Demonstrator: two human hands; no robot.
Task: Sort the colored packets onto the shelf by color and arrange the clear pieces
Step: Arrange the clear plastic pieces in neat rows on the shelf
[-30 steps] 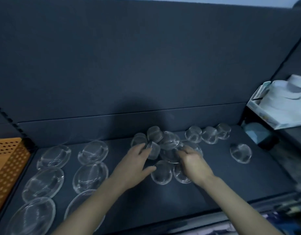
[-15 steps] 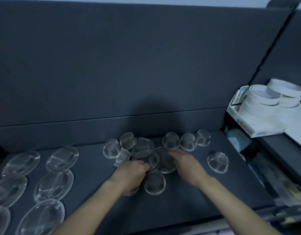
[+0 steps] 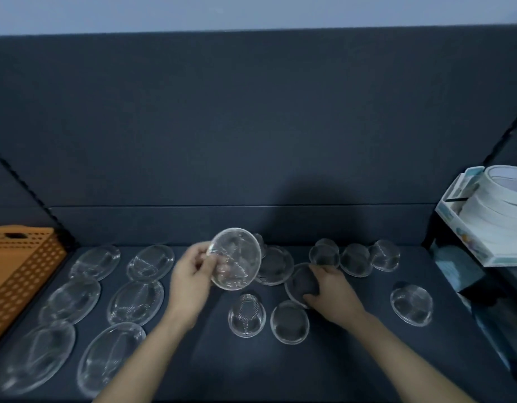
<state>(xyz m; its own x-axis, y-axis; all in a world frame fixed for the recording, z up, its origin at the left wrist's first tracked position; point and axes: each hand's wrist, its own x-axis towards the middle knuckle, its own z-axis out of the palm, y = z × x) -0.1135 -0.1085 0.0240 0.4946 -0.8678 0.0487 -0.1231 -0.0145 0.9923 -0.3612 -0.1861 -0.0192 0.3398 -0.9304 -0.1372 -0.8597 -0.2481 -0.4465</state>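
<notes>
No readable text, labels or numbers; print on white box [image 3: 466, 245] too blurred.

A clear round dish [image 3: 236, 258], ribbed and divided, is tilted up off the dark shelf [image 3: 353, 359], pinched at its left rim by the left hand [image 3: 190, 274]. A second round dish [image 3: 300, 279] lies flat, gripped at its right edge by the right hand [image 3: 330, 289]. Six clear oval plates [image 3: 136, 301] lie in two columns at the left. Three small clear cups [image 3: 355, 260] sit in a row at the back right, and a lone small dish [image 3: 411, 305] lies apart, far right
</notes>
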